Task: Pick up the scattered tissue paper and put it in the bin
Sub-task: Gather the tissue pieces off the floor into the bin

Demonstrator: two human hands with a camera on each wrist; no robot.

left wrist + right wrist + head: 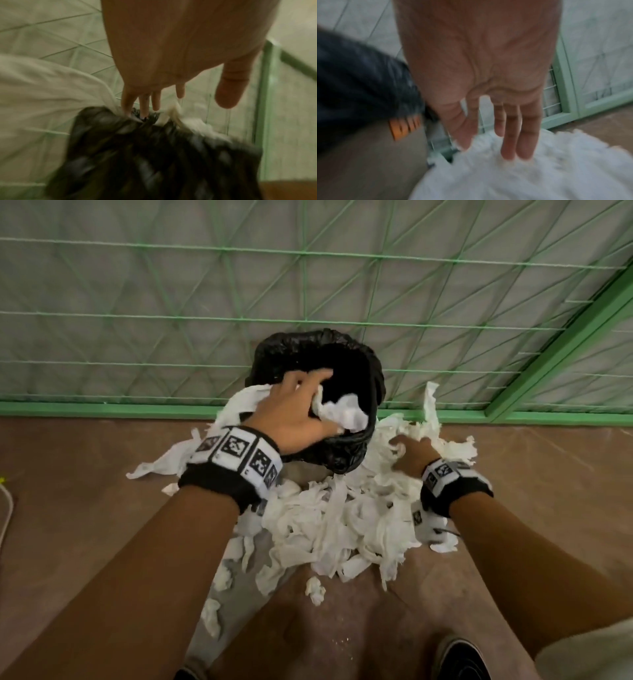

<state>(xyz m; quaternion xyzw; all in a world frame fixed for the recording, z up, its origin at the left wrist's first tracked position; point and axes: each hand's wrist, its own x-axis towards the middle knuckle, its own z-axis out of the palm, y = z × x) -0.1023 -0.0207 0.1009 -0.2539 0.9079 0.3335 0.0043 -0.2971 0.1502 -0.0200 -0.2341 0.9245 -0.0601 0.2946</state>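
The bin (298, 344), lined with a black bag (154, 155), stands on the floor against the fence. My left hand (322, 402) hovers over its mouth with straight, spread fingers (142, 105) touching the bag's rim. A crumpled wad of tissue (346, 412) sits in the opening just past the palm. A large pile of torn white tissue paper (342, 518) lies in front of and to the right of the bin. My right hand (400, 446) reaches down into that pile (522, 175), its fingers (510, 142) straight and touching the paper.
A green mesh fence (308, 285) with a green bottom rail (102, 409) closes off the back. Loose tissue scraps (210, 614) trail toward me on the brown floor. My dark shoe (459, 659) is at the bottom. A white cord (7, 508) lies far left.
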